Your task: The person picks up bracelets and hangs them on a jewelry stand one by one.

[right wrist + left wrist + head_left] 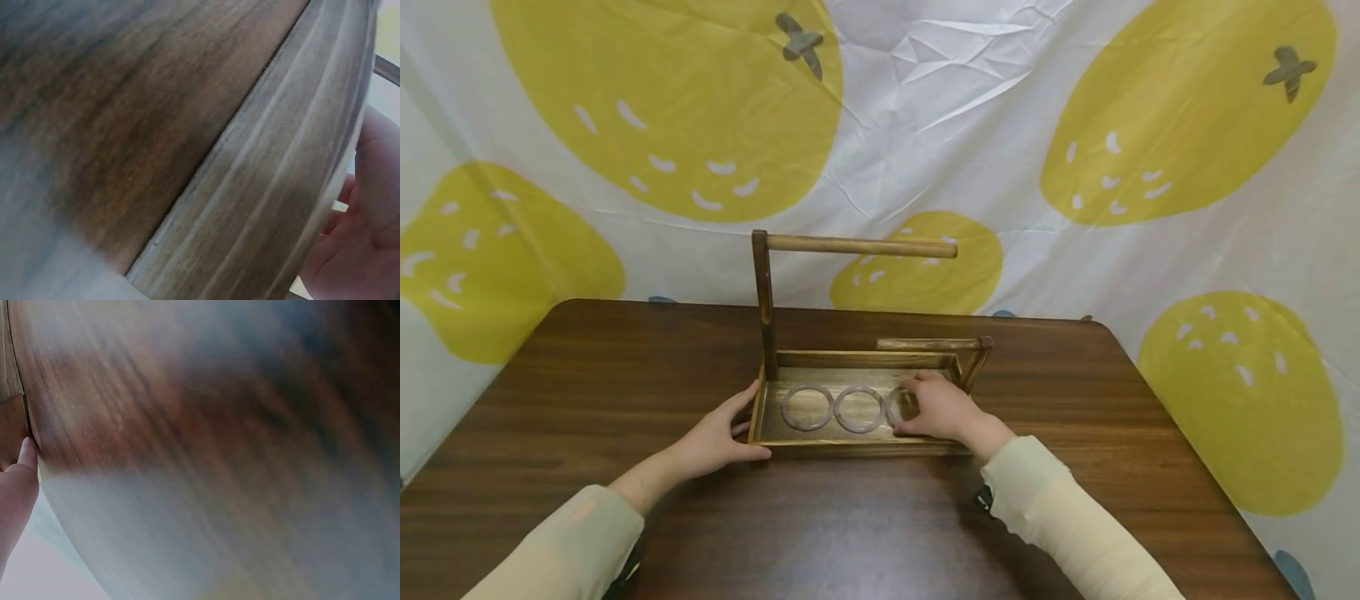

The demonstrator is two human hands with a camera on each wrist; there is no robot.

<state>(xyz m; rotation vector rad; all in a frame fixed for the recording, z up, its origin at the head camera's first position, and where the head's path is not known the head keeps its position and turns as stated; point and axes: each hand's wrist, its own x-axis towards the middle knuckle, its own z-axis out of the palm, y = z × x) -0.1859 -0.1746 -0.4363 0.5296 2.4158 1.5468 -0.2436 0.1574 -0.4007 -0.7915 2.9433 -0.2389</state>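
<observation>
A wooden stand [865,448] with a shallow tray base sits on the table. Flat inside it, side by side, lie three greyish translucent bangles: the left bangle [785,410], the middle bangle [837,412] and the right bangle [890,410]. My right hand [943,407] reaches over the tray's front wall and grips the right bangle with thumb and fingers, partly hiding it. At the tray's left end, my left hand [718,433] touches the side with spread fingers, its thumb along the front corner. The right wrist view shows the front wall [262,169] beside my right hand [356,244].
A tall post on the left carries a long upper bar [861,246]. From a shorter right post a lower bar [925,343] juts left above the tray's back wall. The brown table [625,367] reaches back to a fruit-patterned cloth [880,125].
</observation>
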